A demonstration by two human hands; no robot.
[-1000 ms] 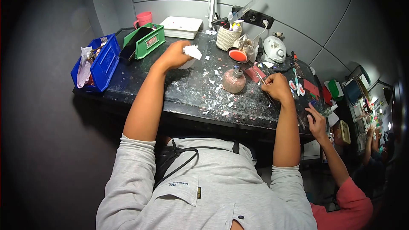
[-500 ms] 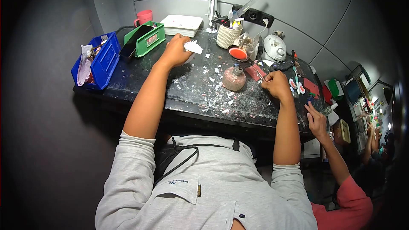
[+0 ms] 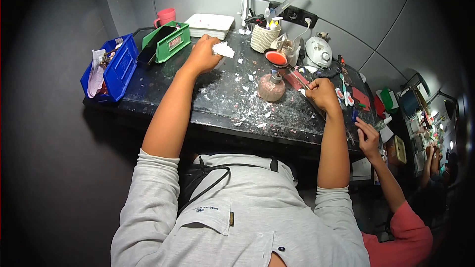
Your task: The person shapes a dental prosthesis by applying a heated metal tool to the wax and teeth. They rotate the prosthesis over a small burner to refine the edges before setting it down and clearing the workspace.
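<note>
My left hand [image 3: 201,56] is closed on a jagged white plaster-like piece [image 3: 224,50], held above the left middle of the black table. My right hand [image 3: 322,93] pinches a thin metal hand tool [image 3: 301,80], its far end over a red wax-like sheet [image 3: 293,81]. Left of that hand stands a round glass spirit burner [image 3: 271,89] with a metal neck; I cannot make out a flame. Several white scraps are scattered between my hands on the black tabletop [image 3: 217,111].
At left are a blue bin [image 3: 118,71], a green bin [image 3: 176,44] with a dark phone, and a pink mug [image 3: 166,16]. Behind stand a white tray [image 3: 210,23], a woven cup [image 3: 264,38] and a white device [image 3: 318,53]. Another person's hand [image 3: 368,137] rests at the right edge.
The metal tool in my right hand has turned, so more of its length shows. My left hand keeps hold of the white piece. The whole view has shifted slightly.
</note>
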